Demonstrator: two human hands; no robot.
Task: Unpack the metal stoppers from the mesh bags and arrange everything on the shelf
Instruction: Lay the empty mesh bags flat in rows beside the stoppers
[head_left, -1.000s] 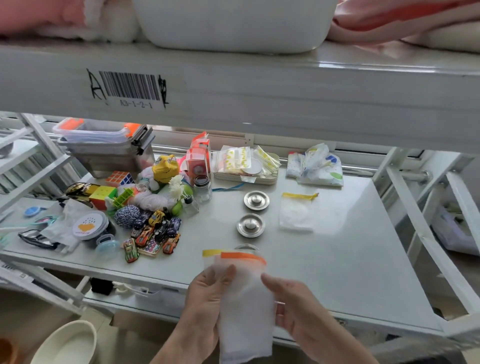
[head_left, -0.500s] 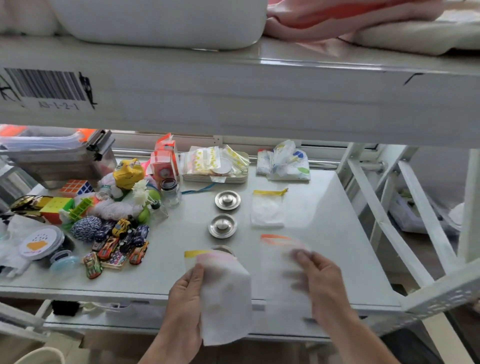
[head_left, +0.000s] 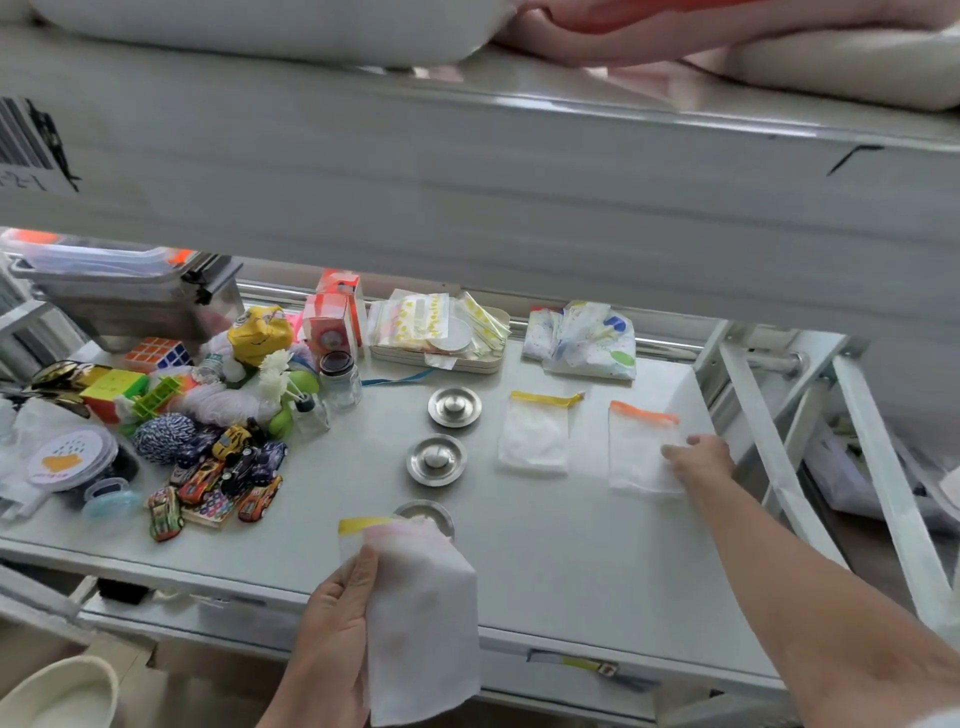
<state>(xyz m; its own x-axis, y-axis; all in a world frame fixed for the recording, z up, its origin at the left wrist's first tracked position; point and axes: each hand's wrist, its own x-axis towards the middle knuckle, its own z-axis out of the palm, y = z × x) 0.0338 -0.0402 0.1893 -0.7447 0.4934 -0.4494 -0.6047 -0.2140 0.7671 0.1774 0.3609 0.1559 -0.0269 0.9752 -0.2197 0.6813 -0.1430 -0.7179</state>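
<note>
Three round metal stoppers sat in a line on the grey shelf (head_left: 597, 545), running from 12 to 6 o'clock. The far stopper (head_left: 454, 407) and the middle stopper (head_left: 436, 460) lay flat, each a shiny disc with a raised knob at its centre. The near stopper (head_left: 426, 514) was half hidden behind a white mesh bag (head_left: 415, 613) with a yellow top edge, held upright. At 3 o'clock of the stoppers, a yellow-edged bag (head_left: 535, 434) and an orange-edged bag (head_left: 641, 449) lay flat, side by side, apart.
</note>
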